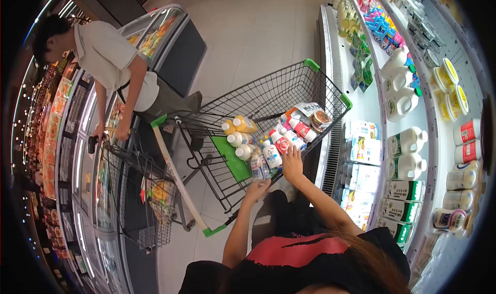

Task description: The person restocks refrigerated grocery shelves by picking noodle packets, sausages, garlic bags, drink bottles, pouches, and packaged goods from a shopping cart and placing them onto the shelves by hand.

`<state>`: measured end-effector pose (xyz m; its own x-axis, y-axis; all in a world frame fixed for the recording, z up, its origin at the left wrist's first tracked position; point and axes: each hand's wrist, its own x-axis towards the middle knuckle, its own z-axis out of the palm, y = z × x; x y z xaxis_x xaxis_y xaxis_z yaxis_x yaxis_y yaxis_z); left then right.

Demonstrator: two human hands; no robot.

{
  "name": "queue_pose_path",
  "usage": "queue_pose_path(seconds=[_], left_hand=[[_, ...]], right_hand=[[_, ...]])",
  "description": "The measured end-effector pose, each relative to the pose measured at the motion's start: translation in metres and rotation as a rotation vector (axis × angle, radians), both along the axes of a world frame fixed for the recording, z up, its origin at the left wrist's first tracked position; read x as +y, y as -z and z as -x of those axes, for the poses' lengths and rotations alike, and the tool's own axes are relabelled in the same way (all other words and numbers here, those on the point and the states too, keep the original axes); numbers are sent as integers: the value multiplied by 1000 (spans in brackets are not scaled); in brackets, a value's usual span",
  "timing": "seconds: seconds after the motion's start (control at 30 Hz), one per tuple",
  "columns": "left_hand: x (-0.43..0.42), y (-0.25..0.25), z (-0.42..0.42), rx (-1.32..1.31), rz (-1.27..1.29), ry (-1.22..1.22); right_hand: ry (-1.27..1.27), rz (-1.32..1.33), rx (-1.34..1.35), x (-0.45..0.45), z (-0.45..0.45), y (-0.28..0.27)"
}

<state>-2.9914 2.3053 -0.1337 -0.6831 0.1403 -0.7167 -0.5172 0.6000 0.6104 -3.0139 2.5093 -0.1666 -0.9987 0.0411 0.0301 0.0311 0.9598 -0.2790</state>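
A wire shopping cart (243,95) with green corners stands in front of me, bottles and packs lying inside it. At its near side, my left hand (257,189) has its fingers closed at the lower end of a milky bottle with a blue-and-white label (257,162). My right hand (293,166) reaches over the cart's near rim, fingers stretched out beside a white bottle with a blue label (272,155) and a red-and-white bottle (279,141). Whether its fingertips touch them I cannot tell. Yellow juice bottles (244,124) and white-capped bottles (238,139) lie farther left.
On my right, refrigerated shelves hold white jugs (405,141), green-and-white cartons (400,209) and yellow-lidded tubs (454,100). To the left, another person (116,61) holds a second cart (129,201) close to mine. A freezer case (173,48) stands behind.
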Motion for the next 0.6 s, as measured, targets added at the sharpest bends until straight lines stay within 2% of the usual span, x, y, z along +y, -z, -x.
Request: queue_pose_path(seconds=[0.07, 0.13, 0.2, 0.23, 0.27, 0.3, 0.33, 0.37, 0.4, 0.43, 0.47, 0.5, 0.53, 0.57, 0.6], left_hand=[[0, 40, 26, 121, 24, -215], [7, 48, 66, 125, -12, -267], [22, 49, 100, 182, 112, -456], [15, 88, 121, 109, 151, -472], [1, 136, 135, 82, 117, -507], [12, 116, 140, 61, 182, -501], [21, 95, 146, 32, 244, -498], [14, 115, 150, -9, 134, -537], [-11, 198, 149, -79, 45, -560], [11, 138, 146, -72, 46, -560], [25, 73, 147, -200, -54, -524], [21, 80, 151, -203, -44, -521], [12, 106, 148, -241, -162, -533], [2, 129, 144, -289, -279, -546], [-4, 141, 147, -316, -269, -544]], right_hand=[[-111, 275, -330, -6, 32, 1], [-27, 573, -557, -21, 59, 6], [-171, 519, -606, -42, 89, 47], [-172, 522, -593, -40, 101, 38], [-206, 743, -633, -37, 109, 18], [-242, 965, -673, -36, 118, 7], [-245, 963, -669, -41, 133, 33], [-178, 936, -675, -58, 138, 60], [-112, 908, -682, -79, 137, 86], [-45, 885, -689, -97, 136, 119], [26, 867, -702, -99, 137, 153], [99, 848, -719, -97, 136, 182], [174, 829, -743, -108, 130, 208], [59, 984, -855, -94, 141, 188], [227, 958, -853, -101, 142, 205]])
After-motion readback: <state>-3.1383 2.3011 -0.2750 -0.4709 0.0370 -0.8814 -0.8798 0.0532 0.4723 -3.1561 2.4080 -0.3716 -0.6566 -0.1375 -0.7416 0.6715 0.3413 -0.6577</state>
